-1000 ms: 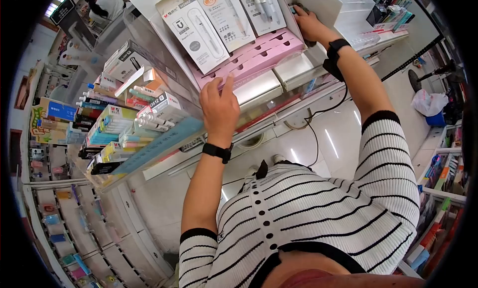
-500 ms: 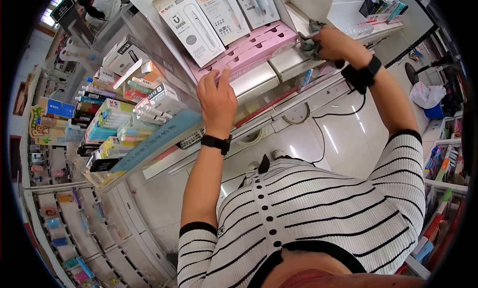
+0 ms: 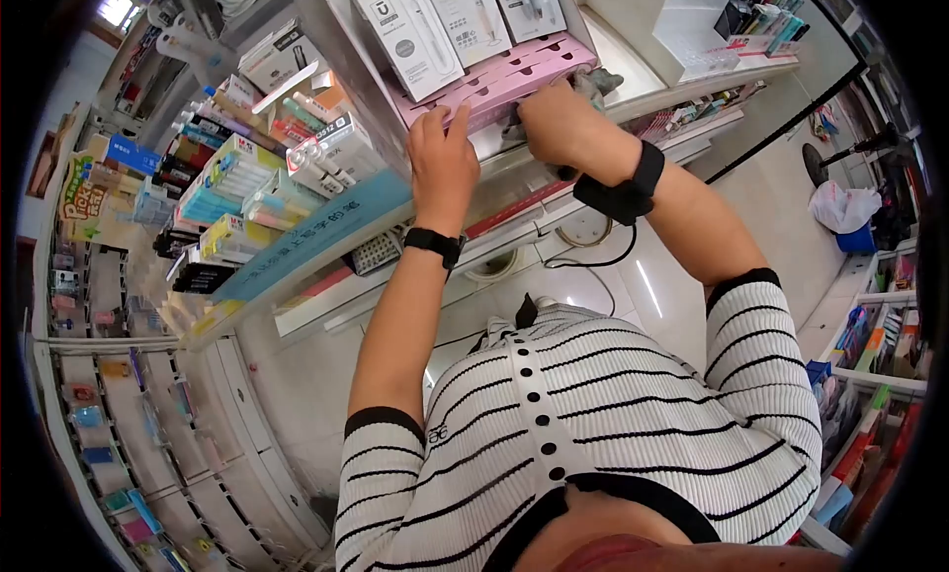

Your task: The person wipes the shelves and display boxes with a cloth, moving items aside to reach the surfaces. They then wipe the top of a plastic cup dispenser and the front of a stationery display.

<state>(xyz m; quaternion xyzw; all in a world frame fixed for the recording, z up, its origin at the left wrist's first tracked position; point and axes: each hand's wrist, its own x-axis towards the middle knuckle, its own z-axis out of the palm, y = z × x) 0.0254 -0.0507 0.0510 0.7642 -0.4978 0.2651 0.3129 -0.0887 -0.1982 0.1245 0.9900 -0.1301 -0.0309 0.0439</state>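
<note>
My right hand (image 3: 563, 127) is closed around a crumpled grey cloth (image 3: 599, 84), which pokes out on both sides of the fist. It is by the front edge of a pink display stand (image 3: 534, 70) with slots. My left hand (image 3: 442, 169) rests its fingertips on the near left corner of that stand, fingers stretched out. Upright in the stand are white pen boxes (image 3: 410, 40) with printed pictures of pens. A black band is on each wrist, the right one with a dark box-like piece attached.
Left of the stand, a clear-walled rack holds many pens (image 3: 316, 167) and pen boxes, with a blue label strip (image 3: 316, 238) along its front. White stepped holders (image 3: 682, 28) stand to the right. Below hangs a black cable (image 3: 593, 265). Shelves of goods (image 3: 875, 345) line the right side.
My right hand has moved left with the cloth, from the white shelf ledge to the front of the pink stand. My left hand stays at the stand's corner. The view has shifted slightly.
</note>
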